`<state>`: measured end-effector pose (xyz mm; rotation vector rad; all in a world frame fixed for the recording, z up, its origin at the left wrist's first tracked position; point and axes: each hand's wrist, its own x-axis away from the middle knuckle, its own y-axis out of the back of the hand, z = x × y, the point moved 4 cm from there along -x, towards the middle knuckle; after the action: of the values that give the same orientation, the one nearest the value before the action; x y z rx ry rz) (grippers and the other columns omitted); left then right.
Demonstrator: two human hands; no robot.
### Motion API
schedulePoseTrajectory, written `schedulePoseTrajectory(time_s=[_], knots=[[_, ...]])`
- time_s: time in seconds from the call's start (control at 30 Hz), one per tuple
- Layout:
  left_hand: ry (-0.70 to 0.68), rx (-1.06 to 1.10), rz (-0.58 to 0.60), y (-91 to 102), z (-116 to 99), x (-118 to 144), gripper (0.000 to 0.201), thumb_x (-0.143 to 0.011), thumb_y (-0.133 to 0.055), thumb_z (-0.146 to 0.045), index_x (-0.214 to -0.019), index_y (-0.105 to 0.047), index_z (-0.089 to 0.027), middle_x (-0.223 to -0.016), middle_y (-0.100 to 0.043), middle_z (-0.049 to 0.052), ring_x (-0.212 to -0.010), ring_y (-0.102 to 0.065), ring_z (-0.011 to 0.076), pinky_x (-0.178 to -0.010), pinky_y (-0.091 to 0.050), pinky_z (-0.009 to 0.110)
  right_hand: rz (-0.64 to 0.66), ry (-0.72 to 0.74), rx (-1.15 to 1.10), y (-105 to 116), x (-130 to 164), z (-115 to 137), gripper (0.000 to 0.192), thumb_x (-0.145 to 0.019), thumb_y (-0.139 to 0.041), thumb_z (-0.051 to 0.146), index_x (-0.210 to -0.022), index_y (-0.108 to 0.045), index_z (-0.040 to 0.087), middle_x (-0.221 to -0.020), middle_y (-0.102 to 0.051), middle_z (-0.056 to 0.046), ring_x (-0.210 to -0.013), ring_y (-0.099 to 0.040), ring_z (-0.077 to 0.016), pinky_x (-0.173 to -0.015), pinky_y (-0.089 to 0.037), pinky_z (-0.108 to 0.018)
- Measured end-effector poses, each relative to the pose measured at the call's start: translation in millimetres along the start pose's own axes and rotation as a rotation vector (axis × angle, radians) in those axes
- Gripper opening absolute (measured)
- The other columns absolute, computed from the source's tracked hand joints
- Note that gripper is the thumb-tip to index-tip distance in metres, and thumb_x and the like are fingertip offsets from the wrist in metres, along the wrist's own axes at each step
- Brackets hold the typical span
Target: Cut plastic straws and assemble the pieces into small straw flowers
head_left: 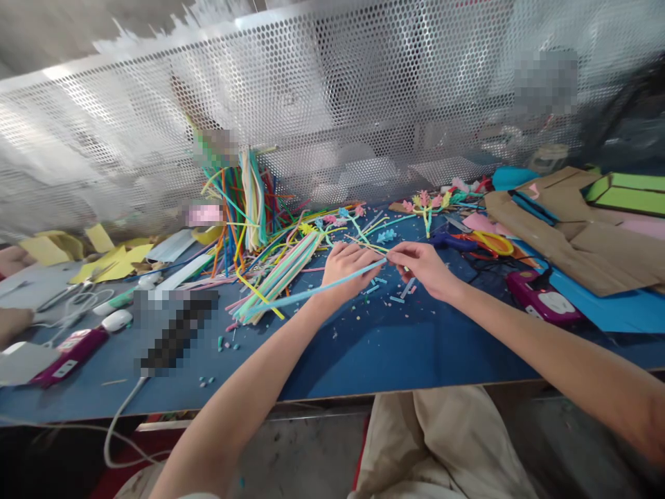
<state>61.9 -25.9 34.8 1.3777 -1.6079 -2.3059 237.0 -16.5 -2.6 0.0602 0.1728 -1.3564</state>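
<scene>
Blue straw (312,290), long and thin, is pinched at one end by both hands. Left hand (346,269) has its grip closed around the straw, and right hand (423,267) nips the tip with finger and thumb. Both hover over the middle of the blue surface (395,346). A bundle of colored straws (278,277) lies beside the left hand. Scissors (491,242) with yellow handles lie toward the right edge.

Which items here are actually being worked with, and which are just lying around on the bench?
In use:
left hand and right hand, both pinching the light blue straw
bundle of straws beside the left hand

Lying about:
yellow-handled scissors
magenta devices
brown cardboard
yellow paper scraps
white mouse
</scene>
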Motion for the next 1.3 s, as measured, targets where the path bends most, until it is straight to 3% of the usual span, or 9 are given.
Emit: schedulePoseTrajectory(time_s=[0.13,0.37,0.57,0.73,0.83,1.0,1.2,1.3], knots=[[0.134,0.104,-0.032,-8.2,0.0,2.0,0.024,-0.097,-0.056,-0.036,-0.081,-0.066,-0.021,-0.071,-0.069,0.000,-0.067,-0.062,0.0140,-0.075,-0.037,0.031,-0.025,0.129,0.115,1.8,1.2,6.2,0.024,-0.082,-0.072,0.046,-0.084,-0.071,0.022,-0.060,-0.055,0.002,-0.047,-0.048,-0.0109,-0.044,-0.041,-0.027],[0.086,0.059,-0.042,-4.7,-6.8,2.1,0.017,-0.093,-0.060,-0.036,-0.089,-0.068,-0.022,-0.072,-0.073,-0.001,-0.068,-0.066,0.0154,-0.075,-0.037,0.033,-0.073,0.240,0.292,0.8,6.0,11.9,0.024,-0.086,-0.067,0.045,-0.084,-0.073,0.022,-0.077,-0.068,-0.002,-0.049,-0.052,-0.0120,-0.046,-0.040,-0.029],[0.131,0.106,-0.037,-2.9,-7.9,2.1,0.020,-0.094,-0.057,-0.035,-0.087,-0.070,-0.021,-0.072,-0.072,0.001,-0.065,-0.064,0.0157,-0.074,-0.038,0.033,-0.065,0.270,0.295,-2.2,9.4,17.7,0.023,-0.088,-0.065,0.045,-0.085,-0.070,0.023,-0.074,-0.065,-0.001,-0.053,-0.052,-0.0128,-0.050,-0.042,-0.029],[0.427,0.573,-0.010,-12.3,-3.0,2.7,0.044,-0.100,-0.046,-0.043,-0.067,-0.062,-0.018,-0.063,-0.066,0.001,-0.057,-0.057,0.0127,-0.063,-0.042,0.028,-0.021,0.308,0.312,-5.8,10.5,18.0,0.024,-0.089,-0.064,0.046,-0.088,-0.069,0.023,-0.081,-0.067,-0.003,-0.067,-0.059,-0.0159,-0.059,-0.045,-0.030],[0.541,0.862,0.024,-21.0,-2.0,2.8,0.043,-0.097,-0.049,-0.048,-0.070,-0.062,-0.017,-0.064,-0.066,0.000,-0.056,-0.055,0.0117,-0.058,-0.042,0.025,-0.013,0.346,0.334,-7.0,11.9,19.5,0.024,-0.091,-0.062,0.046,-0.090,-0.069,0.023,-0.088,-0.069,-0.004,-0.077,-0.062,-0.0182,-0.066,-0.048,-0.032],[0.650,1.050,0.011,-29.5,1.9,3.0,0.035,-0.092,-0.058,-0.045,-0.072,-0.061,-0.017,-0.064,-0.065,0.000,-0.056,-0.054,0.0105,-0.058,-0.045,0.024,0.001,0.458,0.479,-8.2,15.3,27.8,0.023,-0.093,-0.059,0.044,-0.088,-0.070,0.024,-0.091,-0.070,-0.005,-0.079,-0.062,-0.0193,-0.069,-0.048,-0.034],[0.618,1.010,-0.162,-23.6,6.8,2.5,0.029,-0.087,-0.068,-0.048,-0.086,-0.070,-0.018,-0.086,-0.069,0.003,-0.070,-0.059,0.0119,-0.063,-0.047,0.025,-0.088,0.436,0.491,-3.2,14.7,28.3,0.022,-0.092,-0.060,0.042,-0.088,-0.070,0.023,-0.086,-0.070,-0.005,-0.070,-0.058,-0.0177,-0.066,-0.045,-0.034],[0.554,0.916,-0.150,-20.6,9.0,2.4,0.027,-0.087,-0.070,-0.046,-0.088,-0.073,-0.019,-0.086,-0.071,0.004,-0.078,-0.063,0.0147,-0.069,-0.050,0.027,-0.157,0.373,0.415,3.7,10.1,23.8,0.021,-0.089,-0.063,0.041,-0.084,-0.070,0.022,-0.081,-0.068,-0.003,-0.069,-0.058,-0.0173,-0.063,-0.044,-0.032]])
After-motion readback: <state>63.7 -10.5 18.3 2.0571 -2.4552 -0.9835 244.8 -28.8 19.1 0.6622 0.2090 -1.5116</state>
